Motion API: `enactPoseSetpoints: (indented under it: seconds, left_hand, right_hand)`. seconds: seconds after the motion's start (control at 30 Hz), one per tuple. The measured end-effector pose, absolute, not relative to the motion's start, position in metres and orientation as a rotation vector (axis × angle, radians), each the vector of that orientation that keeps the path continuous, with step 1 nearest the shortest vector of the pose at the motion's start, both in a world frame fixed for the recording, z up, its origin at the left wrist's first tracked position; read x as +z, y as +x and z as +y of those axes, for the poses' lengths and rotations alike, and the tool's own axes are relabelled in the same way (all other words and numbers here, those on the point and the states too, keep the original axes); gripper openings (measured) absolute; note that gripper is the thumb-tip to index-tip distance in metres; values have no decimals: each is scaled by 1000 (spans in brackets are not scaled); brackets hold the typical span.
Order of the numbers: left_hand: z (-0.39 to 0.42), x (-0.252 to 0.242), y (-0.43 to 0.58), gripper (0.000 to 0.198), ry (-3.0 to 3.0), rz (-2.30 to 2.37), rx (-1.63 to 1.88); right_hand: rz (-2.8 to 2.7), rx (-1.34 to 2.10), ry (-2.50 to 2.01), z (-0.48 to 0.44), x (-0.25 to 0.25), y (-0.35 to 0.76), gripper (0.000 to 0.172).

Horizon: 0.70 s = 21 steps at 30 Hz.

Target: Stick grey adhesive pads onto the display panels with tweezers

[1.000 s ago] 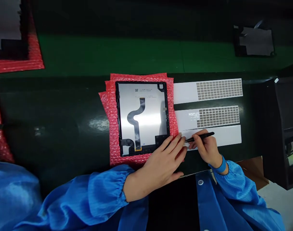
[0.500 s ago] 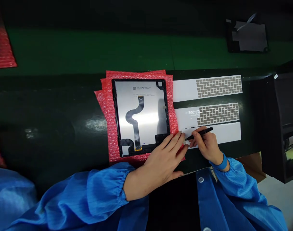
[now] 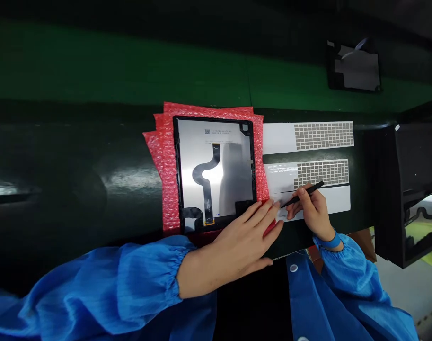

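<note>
My left hand lies palm down with its fingers stretched out. Its fingertips rest over the red bubble wrap and the near end of a plain white strip. Beside it, on the wrap, is a display panel in a black frame, silver back up, with a dark curved flex cable on it. Black tweezers are pinched in my right hand, pointing left and down at the white strip by my left fingertips. Whether anything is between the tips is too small to tell.
Two white sheets carry grids of small grey-beige stickers: an upper sheet and a lower sheet. Another dark panel lies at the back right. A black bin or rack stands at the right edge of the dark green bench.
My right hand and the tweezers have drawn slightly right, away from my left fingertips. Small beige pieces by those fingertips no longer show. My left hand remains flat; the view has shifted.
</note>
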<state>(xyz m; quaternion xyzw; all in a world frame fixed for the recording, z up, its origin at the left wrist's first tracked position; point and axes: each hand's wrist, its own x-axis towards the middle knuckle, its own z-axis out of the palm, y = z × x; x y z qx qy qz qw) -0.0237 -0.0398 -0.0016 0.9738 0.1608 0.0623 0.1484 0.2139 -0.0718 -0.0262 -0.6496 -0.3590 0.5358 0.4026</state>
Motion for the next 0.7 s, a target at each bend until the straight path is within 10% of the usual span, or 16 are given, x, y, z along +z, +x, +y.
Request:
enactPoseSetpoints:
  seconds: [0.17, 0.4, 0.7]
  left_hand:
    - [-25, 30, -56, 37, 2769, 678, 306]
    - [2, 5, -75, 113, 2743, 1133, -59]
    - [27, -2, -86, 51, 2412, 1063, 329]
  right_hand:
    - [-930, 1233, -1556, -40, -1, 205, 35]
    - [-1168, 1251, -1372, 44, 10, 113, 34]
    - [-1250, 1350, -1453, 87, -30, 55, 38]
